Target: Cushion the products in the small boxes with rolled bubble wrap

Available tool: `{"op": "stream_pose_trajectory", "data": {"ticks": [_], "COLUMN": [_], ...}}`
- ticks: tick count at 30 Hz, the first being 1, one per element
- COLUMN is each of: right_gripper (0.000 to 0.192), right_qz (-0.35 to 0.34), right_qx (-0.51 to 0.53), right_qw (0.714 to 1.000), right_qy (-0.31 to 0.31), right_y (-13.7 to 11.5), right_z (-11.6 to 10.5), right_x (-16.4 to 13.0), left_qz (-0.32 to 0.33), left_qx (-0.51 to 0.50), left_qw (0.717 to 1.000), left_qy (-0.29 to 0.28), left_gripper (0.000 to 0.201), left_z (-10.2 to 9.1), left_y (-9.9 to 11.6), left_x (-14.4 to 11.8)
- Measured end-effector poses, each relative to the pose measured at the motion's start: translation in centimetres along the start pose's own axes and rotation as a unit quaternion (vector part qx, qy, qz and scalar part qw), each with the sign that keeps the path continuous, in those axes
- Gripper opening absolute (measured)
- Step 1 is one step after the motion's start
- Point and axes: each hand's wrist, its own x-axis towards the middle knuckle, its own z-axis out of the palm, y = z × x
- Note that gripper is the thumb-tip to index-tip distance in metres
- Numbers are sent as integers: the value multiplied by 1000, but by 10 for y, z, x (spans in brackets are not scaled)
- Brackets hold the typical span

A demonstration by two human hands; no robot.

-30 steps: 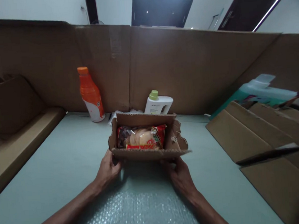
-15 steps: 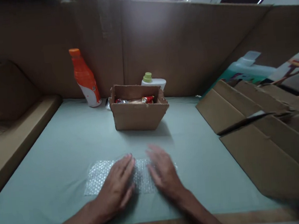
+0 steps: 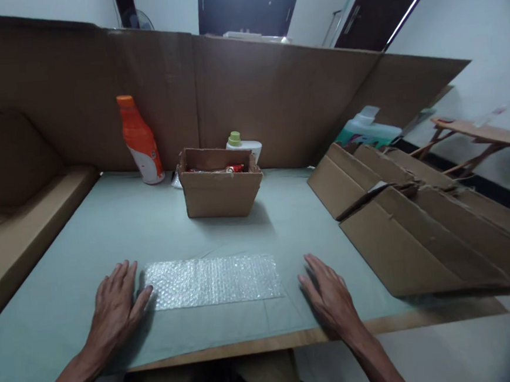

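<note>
A strip of bubble wrap (image 3: 213, 281) lies flat on the pale green cloth (image 3: 223, 240) in front of me. Just off its left end rests my left hand (image 3: 116, 305), palm down with the fingers stretched out and the thumb close to the wrap's edge. My right hand (image 3: 329, 294) is on the cloth to the right of the wrap, apart from it, fingers extended. Neither hand holds anything. Beyond the wrap stands a small open cardboard box (image 3: 222, 193) with red wrapped items (image 3: 235, 169) partly showing inside.
Behind the box are a white bottle with a green cap (image 3: 247, 146) and an orange bottle (image 3: 140, 141). Open cardboard boxes (image 3: 400, 244) and a turquoise jug (image 3: 367, 129) occupy the right side. A cardboard ledge (image 3: 41, 225) borders the left; a tall cardboard wall (image 3: 247, 91) closes the back.
Both hands have moved outward off the bubble wrap, the left one leftward and the right one rightward, leaving the whole strip visible. The camera view has shifted.
</note>
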Motion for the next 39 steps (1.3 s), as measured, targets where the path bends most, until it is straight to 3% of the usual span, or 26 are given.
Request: {"op": "stream_pose_trajectory", "data": {"ticks": [4,9,11,14,17,19,21,24,26,29,30,32,33,36,38,39], "right_gripper": [48,15,12,20,49,68,74,60,42,30,31,34,36,40,50,58], "right_qz": [-71,-98,-90,-28,28,50,51,18,7,51,73,125,154,223,229,220], "right_qx": [38,77,117,211,325,405,463,465,456,479,500,562,599,693,735,749], "right_qw": [996,987,982,966,929,888,850,842,842,823,809,763,732,636,589,579], "right_qy": [-46,-106,-122,-145,-173,-212,-247,-274,-289,-301,-302,-295,-286,-257,-246,-234], "right_y": [-46,-79,-77,-73,-78,-89,-104,-124,-131,-134,-133,-134,-136,-147,-153,-155], "right_z": [9,14,3,-18,-26,-22,-13,-1,2,2,1,-1,-2,-6,-9,-10], "right_x": [36,57,46,11,-34,-61,-79,-89,-90,-92,-92,-92,-90,-81,-74,-71], "left_qz": [-60,-48,-39,-12,50,88,119,135,141,173,196,285,297,262,170,108], "left_qx": [-14,-76,-124,-143,-127,-138,-152,-175,-190,-212,-223,-302,-335,-413,-457,-466], "left_qw": [998,995,990,990,990,986,981,975,971,961,953,902,882,848,853,861], "left_qy": [-11,44,49,3,-15,-24,-32,-28,-24,-47,-66,-117,-146,-204,-185,-173], "left_gripper": [70,29,21,18,15,22,33,51,54,47,50,63,70,76,55,45], "left_z": [4,9,0,-24,-42,-43,-34,-16,-7,-8,-13,-28,-36,-50,-46,-41], "left_y": [14,22,26,40,69,95,121,145,141,113,102,87,85,101,121,130], "left_x": [4,7,12,35,83,120,151,168,151,90,64,13,-9,-51,-54,-50]}}
